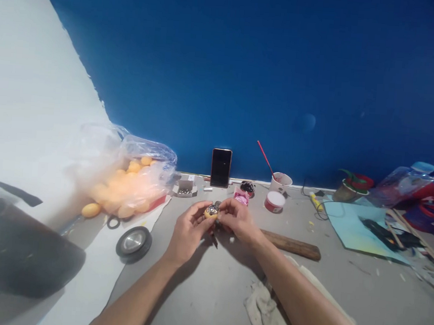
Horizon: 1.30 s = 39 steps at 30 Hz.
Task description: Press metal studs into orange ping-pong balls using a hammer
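Note:
Above the grey table, my left hand (189, 228) pinches a small yellow ball (211, 212) with silvery, ring-like pieces on its top. My right hand (238, 218) is closed at the ball's right side, its fingertips against it. A small dark piece sticks up at the ball's upper right, and a dark pointed thing (214, 240) shows below, between the hands. What exactly the right fingertips pinch is too small to tell.
Behind the hands are a small open box (186, 189), an upright phone (221, 168), a pink packet (241, 198) and a cup (281, 182). Left: yellow balls in a bag (126, 181), a round metal lid (134, 243). Right: a wooden stick (293, 245), a cloth (266, 312).

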{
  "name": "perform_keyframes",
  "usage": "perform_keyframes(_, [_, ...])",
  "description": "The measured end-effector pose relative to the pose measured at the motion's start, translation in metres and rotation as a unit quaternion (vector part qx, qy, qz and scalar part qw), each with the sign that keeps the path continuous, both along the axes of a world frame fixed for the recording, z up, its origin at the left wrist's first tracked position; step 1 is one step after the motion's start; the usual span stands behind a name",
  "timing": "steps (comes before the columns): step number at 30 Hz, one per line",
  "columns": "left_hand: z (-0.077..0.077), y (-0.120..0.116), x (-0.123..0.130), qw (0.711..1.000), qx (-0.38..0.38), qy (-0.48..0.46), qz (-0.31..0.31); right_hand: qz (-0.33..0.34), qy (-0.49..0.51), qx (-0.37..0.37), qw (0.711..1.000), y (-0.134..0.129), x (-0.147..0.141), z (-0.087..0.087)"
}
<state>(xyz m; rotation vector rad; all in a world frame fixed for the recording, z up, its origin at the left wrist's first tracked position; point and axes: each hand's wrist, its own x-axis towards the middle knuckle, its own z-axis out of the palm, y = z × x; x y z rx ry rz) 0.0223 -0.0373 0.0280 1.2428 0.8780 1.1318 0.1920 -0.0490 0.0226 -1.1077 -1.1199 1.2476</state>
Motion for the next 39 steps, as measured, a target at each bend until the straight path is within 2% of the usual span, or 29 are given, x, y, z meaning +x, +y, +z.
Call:
perform_keyframes(7, [0.0,0.002,-0.005,0.996,-0.057,-0.044,-0.044,0.007,-0.053,0.021,0.998,0.003,-0.003,-0.005])
perform_keyframes(10, [-0.004,0.003,-0.005,0.997,-0.059,-0.047,-0.02,0.004,-0.098,0.036,0.995,0.004,-0.001,-0.006])
perform_keyframes(12, [-0.005,0.006,-0.004,0.997,-0.048,-0.053,0.013,-0.013,-0.2,0.036,0.979,0.002,0.003,-0.001])
perform_keyframes(14, [-0.006,0.01,-0.005,0.997,-0.04,-0.053,0.043,-0.031,-0.362,0.03,0.931,-0.002,0.008,0.007])
perform_keyframes(16, [-0.007,0.015,-0.007,0.996,-0.038,-0.034,0.076,-0.014,-0.505,0.005,0.863,-0.006,0.012,0.015])
perform_keyframes(19, [-0.008,0.02,-0.011,0.992,-0.027,0.004,0.126,0.015,-0.608,-0.034,0.793,-0.01,0.014,0.023])
perform_keyframes(22, [-0.009,0.022,-0.014,0.988,-0.008,0.016,0.151,0.038,-0.645,-0.049,0.761,-0.011,0.011,0.025])
perform_keyframes(29, [-0.004,0.022,-0.014,0.988,-0.027,0.028,0.15,0.051,-0.684,-0.031,0.727,-0.013,0.007,0.022])
perform_keyframes(32, [-0.008,0.024,-0.014,0.989,-0.05,-0.003,0.14,0.042,-0.663,-0.01,0.747,-0.015,0.008,0.026])
perform_keyframes(35, [-0.012,0.026,-0.013,0.987,-0.079,-0.034,0.132,-0.001,-0.643,0.021,0.766,-0.017,0.01,0.029])
perform_keyframes(39, [-0.009,0.023,-0.011,0.985,-0.085,-0.054,0.137,-0.051,-0.656,0.09,0.748,-0.019,0.019,0.025])
